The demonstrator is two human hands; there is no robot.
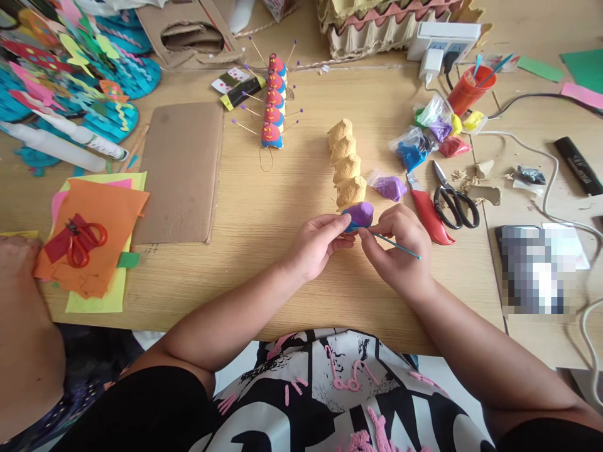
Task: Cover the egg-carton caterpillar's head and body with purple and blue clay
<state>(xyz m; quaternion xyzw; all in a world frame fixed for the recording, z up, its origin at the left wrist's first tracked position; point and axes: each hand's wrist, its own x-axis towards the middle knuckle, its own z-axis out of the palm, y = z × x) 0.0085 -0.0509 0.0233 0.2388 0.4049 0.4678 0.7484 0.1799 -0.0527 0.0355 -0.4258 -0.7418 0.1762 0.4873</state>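
Your left hand (pixel 316 246): fingers pinching strip (pixel 347 169). Your right hand (pixel 401 263): fingers gripping stick (pixel 405 250); overpressing could gouge clay (pixel 362 214), strip's six o'clock.

Red-handled scissors (pixel 73 232) lay on a stack of orange and yellow paper (pixel 110 210), next to a flat brown cardboard sheet (pixel 181 169). Far right, a black marker (pixel 578 166) rested near a white cable; two plugs filled a white power strip (pixel 443 36).
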